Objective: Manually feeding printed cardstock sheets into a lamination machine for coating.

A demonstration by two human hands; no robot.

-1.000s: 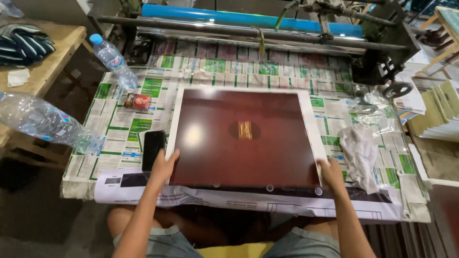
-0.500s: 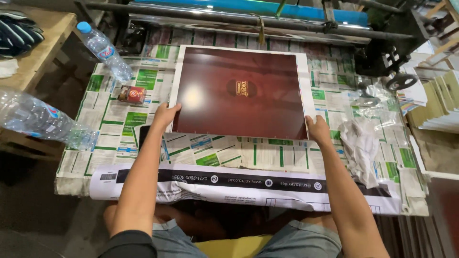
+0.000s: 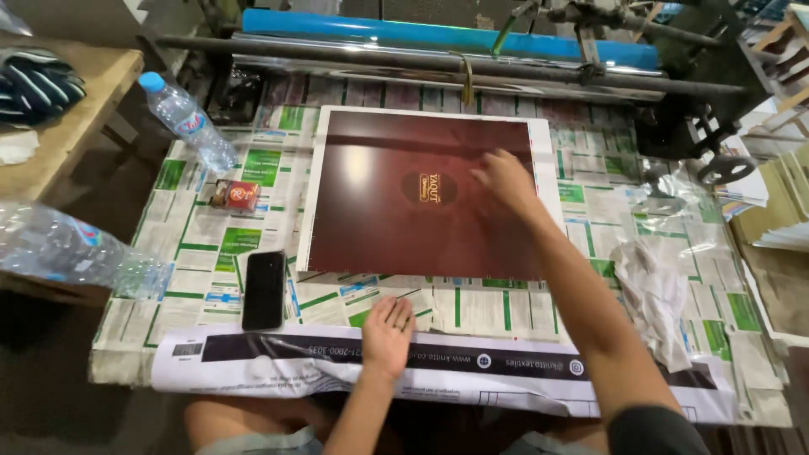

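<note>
The right hand (image 3: 503, 179) lies on the dark red sheet (image 3: 396, 219), fingers loosely spread, gripping nothing; the left hand (image 3: 388, 333) rests flat, fingers together, on the paper-covered table (image 3: 506, 307); a black phone (image 3: 264, 289) lies nearby.

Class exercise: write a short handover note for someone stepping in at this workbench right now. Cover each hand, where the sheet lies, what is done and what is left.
Left hand: flat on the newspaper-covered table, empty, apart from the sheet.
Right hand: blurred, resting on the large glossy dark-red printed sheet, fingers open.
Sheet: lies flat, its far edge close to the shiny metal roller.
Nearby: black phone, small red tin.
Done: sheet laid out near the roller.
Left: it is not yet under the roller.
</note>
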